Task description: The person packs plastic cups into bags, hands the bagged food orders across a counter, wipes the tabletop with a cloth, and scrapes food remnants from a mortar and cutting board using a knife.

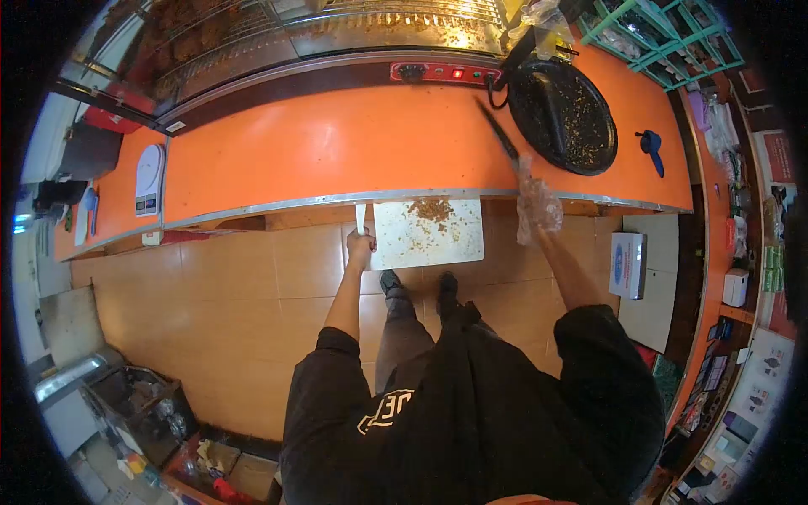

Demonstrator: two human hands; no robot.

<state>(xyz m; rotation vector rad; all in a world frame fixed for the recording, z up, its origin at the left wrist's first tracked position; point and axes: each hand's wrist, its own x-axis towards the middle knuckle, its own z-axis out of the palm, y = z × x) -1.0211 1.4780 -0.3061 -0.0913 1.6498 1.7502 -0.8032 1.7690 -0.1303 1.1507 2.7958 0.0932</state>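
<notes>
My left hand (pixel 360 250) is closed on the left side of a white cutting board (pixel 433 252), below the counter's front edge. Brown crumbs (pixel 431 209) are heaped at the board's far edge and scattered across it. A narrow white strip (pixel 360 219) sticks up from the same hand; whether it belongs to the board I cannot tell. My right hand (pixel 539 206), in a clear plastic glove, is wrapped round the handle end of a knife (pixel 498 130). Its dark blade points away over the counter, left of a round black tray (pixel 589 118) with crumbs.
The orange counter (pixel 295 160) runs across in front of me, with a glass-fronted warmer (pixel 337 71) behind. A white kitchen scale (pixel 149 181) is at left, a blue scoop (pixel 650 151) at right. A green rack (pixel 665 38) stands far right. Bins (pixel 139 404) are at lower left.
</notes>
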